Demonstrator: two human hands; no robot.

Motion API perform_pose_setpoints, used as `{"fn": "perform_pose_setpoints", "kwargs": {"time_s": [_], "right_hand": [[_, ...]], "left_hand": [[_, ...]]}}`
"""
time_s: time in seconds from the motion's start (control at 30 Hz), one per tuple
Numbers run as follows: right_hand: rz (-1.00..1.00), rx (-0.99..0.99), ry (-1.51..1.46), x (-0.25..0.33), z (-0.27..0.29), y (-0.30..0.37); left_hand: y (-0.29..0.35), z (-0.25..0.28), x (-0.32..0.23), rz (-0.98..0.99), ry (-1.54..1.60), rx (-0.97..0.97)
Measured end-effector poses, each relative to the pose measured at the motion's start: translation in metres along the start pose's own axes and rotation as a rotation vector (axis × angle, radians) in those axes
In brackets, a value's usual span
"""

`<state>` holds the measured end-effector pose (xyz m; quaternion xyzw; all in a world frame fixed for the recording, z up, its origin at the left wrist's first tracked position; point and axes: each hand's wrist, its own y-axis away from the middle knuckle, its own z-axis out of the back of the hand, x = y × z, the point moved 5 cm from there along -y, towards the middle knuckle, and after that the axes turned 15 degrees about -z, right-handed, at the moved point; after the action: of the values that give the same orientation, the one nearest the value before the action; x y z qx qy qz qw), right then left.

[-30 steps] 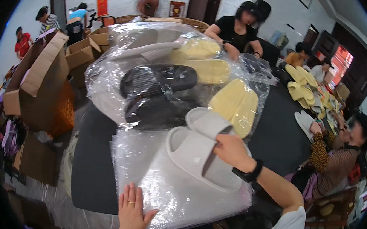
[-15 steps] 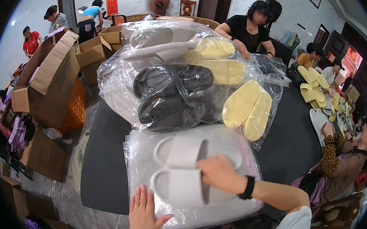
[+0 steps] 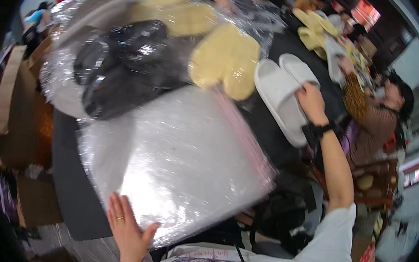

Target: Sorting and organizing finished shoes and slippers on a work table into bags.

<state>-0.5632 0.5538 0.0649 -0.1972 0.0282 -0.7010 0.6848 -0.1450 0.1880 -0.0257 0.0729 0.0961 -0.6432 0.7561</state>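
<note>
My right hand [image 3: 312,103] is closed on a pair of pale grey slide sandals [image 3: 283,85], gripping them by their straps at the right side of the dark table [image 3: 75,184]. The slides lie side by side, soles toward the tabletop; whether they touch it I cannot tell. My left hand [image 3: 130,230] rests flat, fingers stretched, on the near left corner of a stack of clear plastic bags [image 3: 182,163]. Beyond the stack lie bagged slides: a black pair [image 3: 125,70], partly blurred, and a yellow pair [image 3: 225,61] in shiny film.
Further bagged yellow slides [image 3: 179,10] lie at the back, near another person's hand [image 3: 223,1]. At the right sits a person in a striped top [image 3: 375,124], beside loose yellow slides [image 3: 313,33]. Cardboard boxes [image 3: 21,111] stand at the left.
My right hand has carried the grey slides off the bag stack to the table's right side. The view has turned to the right. My left hand stays on the bags.
</note>
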Motion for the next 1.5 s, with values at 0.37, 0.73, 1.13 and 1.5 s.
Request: {"fn": "perform_pose_setpoints", "kwargs": {"time_s": [0.37,0.73,1.13,1.5], "right_hand": [[0.105,0.546,-1.168,0.101,0.054,0.181],[0.323,0.292,-0.649,0.123,-0.037,0.258],[0.323,0.354,-0.614,0.121,-0.042,0.253],[0.374,0.367,-0.468,0.128,-0.038,0.253]], "left_hand": [[0.008,-0.006,0.008,-0.141,-0.160,-0.010],[-0.003,0.005,-0.011,-0.169,-0.093,0.061],[-0.001,0.003,-0.008,-0.169,-0.089,0.015],[0.003,0.000,-0.004,-0.088,-0.024,-0.022]]}}
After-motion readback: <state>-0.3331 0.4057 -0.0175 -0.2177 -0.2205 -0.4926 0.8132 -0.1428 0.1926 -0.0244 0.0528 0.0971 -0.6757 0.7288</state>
